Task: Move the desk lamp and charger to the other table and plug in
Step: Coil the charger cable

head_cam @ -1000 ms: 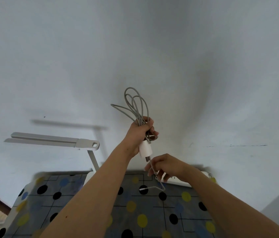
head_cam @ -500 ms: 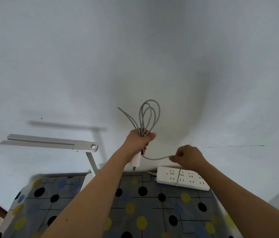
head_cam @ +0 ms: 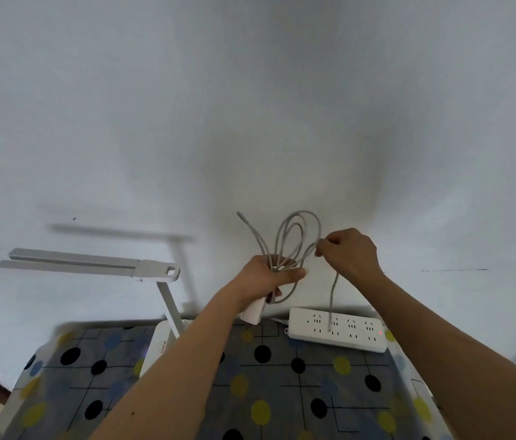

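left hand (head_cam: 267,274): clenched round coiled charger (head_cam: 294,246) | right hand (head_cam: 350,254): pinching its cable

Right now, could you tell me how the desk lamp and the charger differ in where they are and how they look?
The desk lamp stands on the table by the wall, untouched; the charger is held above the table in the left hand. The lamp is rigid, with a long flat head on a slanted arm; the charger is a small block with a looped grey cable, which the right hand pinches. Both are white, and neither is plugged into the power strip.
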The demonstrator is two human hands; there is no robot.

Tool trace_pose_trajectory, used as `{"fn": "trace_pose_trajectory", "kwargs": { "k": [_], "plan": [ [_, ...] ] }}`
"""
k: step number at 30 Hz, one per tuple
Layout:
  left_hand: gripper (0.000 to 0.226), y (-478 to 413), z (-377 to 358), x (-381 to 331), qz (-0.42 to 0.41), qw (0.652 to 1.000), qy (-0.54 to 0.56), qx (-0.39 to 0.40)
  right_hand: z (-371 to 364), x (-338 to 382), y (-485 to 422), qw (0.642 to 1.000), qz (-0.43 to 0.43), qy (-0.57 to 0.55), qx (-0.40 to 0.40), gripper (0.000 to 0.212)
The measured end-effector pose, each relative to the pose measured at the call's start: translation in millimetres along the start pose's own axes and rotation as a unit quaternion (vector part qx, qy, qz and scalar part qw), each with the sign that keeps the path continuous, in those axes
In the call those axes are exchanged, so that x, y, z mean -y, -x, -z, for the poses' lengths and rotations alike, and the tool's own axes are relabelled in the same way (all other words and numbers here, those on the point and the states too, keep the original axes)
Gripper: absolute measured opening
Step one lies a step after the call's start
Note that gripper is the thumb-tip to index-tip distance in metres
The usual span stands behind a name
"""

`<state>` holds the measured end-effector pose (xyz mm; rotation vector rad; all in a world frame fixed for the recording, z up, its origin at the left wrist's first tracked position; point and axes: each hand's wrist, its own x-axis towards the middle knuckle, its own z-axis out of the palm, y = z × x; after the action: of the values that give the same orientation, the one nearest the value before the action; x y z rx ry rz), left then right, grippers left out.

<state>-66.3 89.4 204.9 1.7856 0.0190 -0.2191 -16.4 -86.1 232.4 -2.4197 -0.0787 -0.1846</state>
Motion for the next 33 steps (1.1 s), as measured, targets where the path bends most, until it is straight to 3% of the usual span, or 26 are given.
{"fn": "trace_pose_trajectory", "kwargs": {
  "k": [6,11,16,21,23,26,28,31,33],
  "plan": [
    [0.044,-5,-6,7,0.023,1.000,-0.014,0.013,-3,19,1,0.965,-0.082,-0.248,0.034,0.016],
    [0.016,-6,-6,14,0.032,0.995,-0.076,0.058,2,26,-2,0.885,-0.152,-0.436,0.056,0.012],
    [0.015,-7,-3,18,0.037,0.994,-0.095,0.046,10,22,0,0.886,-0.147,-0.435,0.067,0.024],
    [0.019,-8,4,22,0.081,0.991,-0.078,0.066,8,19,6,0.960,-0.016,-0.280,0.002,0.021],
    [0.020,-7,4,25,0.101,0.990,-0.065,0.072,6,23,8,0.970,0.040,-0.238,-0.010,0.022],
    [0.016,-6,2,29,0.082,0.994,-0.066,0.027,3,28,10,0.971,0.042,-0.233,-0.021,0.025],
    [0.020,-6,2,30,0.054,0.997,-0.060,-0.012,0,28,10,0.970,0.000,-0.240,0.032,0.047],
    [0.029,-3,3,27,0.024,0.996,-0.081,-0.033,-8,27,15,0.937,-0.065,-0.273,0.207,0.110],
    [0.030,-1,2,26,0.011,0.992,-0.126,-0.028,-16,33,19,0.915,-0.066,-0.304,0.257,0.129]
  ]
}}
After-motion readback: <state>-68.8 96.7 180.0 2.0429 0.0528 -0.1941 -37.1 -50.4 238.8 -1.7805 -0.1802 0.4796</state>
